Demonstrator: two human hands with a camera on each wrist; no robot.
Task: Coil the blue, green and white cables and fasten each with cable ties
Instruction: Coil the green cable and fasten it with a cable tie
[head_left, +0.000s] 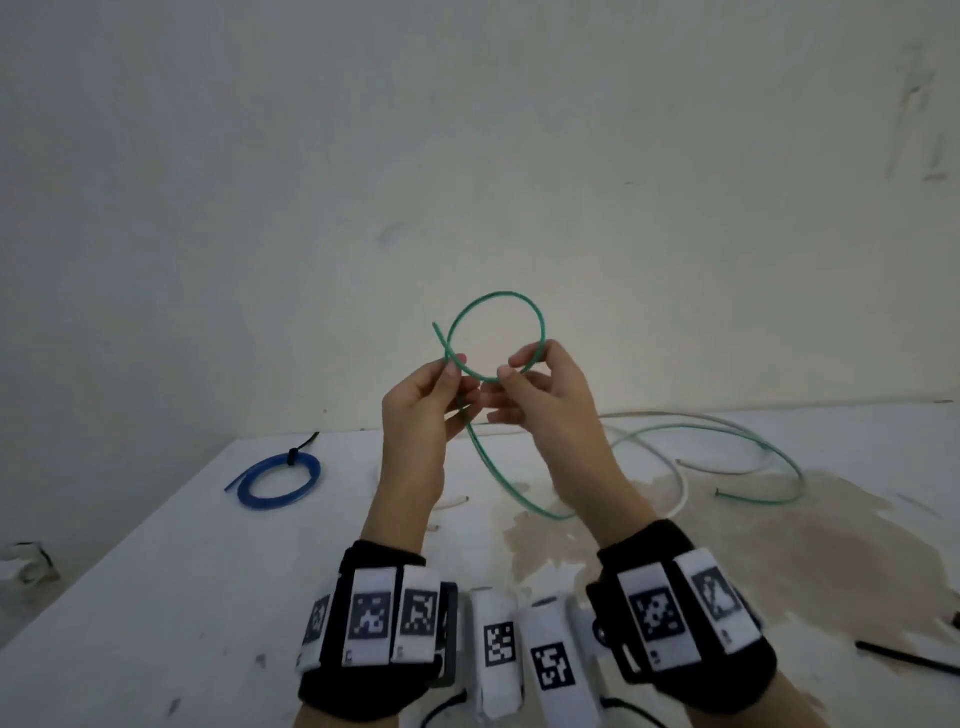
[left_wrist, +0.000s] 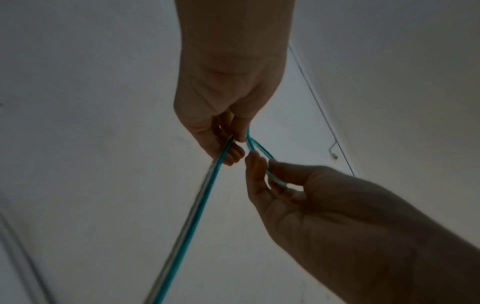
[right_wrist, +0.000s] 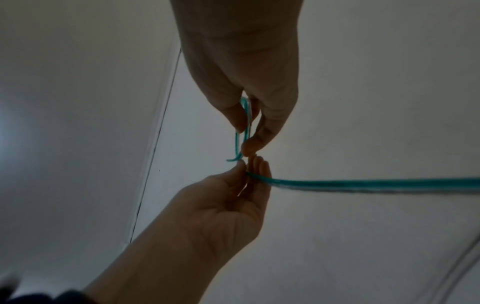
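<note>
White wall fills the background, and below it we see a white counter (head_left: 156, 571) with a brownish stain on its right half. On the far left of the counter lies the blue cable (head_left: 280, 480), already wound into a neat ring and bound with a dark tie (head_left: 292, 457), so we judge that one finished. We hold the green cable (head_left: 493, 332) raised above the counter: our left hand (head_left: 421, 410) pinches it where the free end crosses, and our right hand (head_left: 545, 400) pinches the other side of the first loop, fingers of both hands closed on the strand. Only one turn is formed; most of the green length trails down and sweeps across the right of the counter. The white cable (head_left: 680, 478) lies loose there too, uncoiled. A black tie (head_left: 906, 660) waits at the near right. Two cables remain, we reckon.
</note>
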